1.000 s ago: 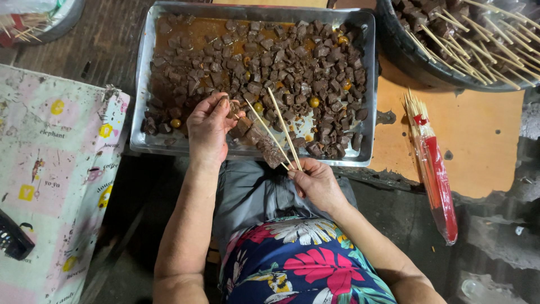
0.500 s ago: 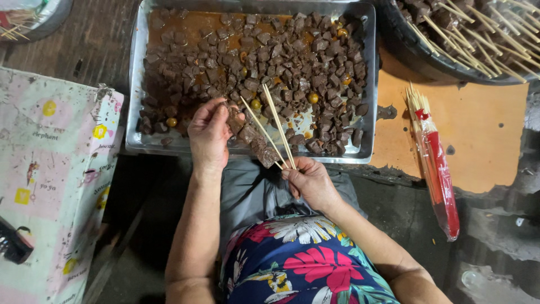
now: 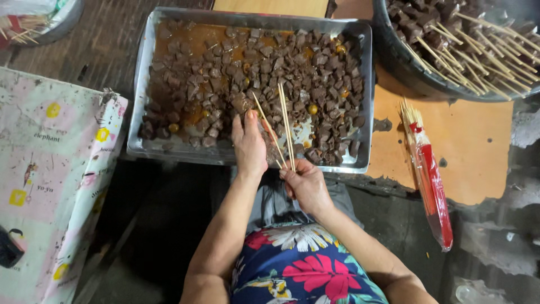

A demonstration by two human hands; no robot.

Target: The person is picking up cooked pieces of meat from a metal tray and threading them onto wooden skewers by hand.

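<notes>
Bamboo skewers (image 3: 281,126), a few bare ones, are sticking up toward 12 o'clock over the metal tray (image 3: 140,84), pinched at their lower ends by the right hand (image 3: 306,186), fingers pressed together around them. Left hand (image 3: 248,143) is lying palm down at the tray's near edge, fingertips curling onto the meat chunks (image 3: 315,73). Packet of skewers (image 3: 430,180) is lying at 3 o'clock on the orange board (image 3: 478,146). Dark bowl (image 3: 405,73) of loaded skewers is sitting at 1 o'clock.

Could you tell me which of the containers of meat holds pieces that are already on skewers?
The round dark bowl at the top right: its meat sits threaded on skewers. The rectangular metal tray before the hands holds only loose meat cubes.
</notes>
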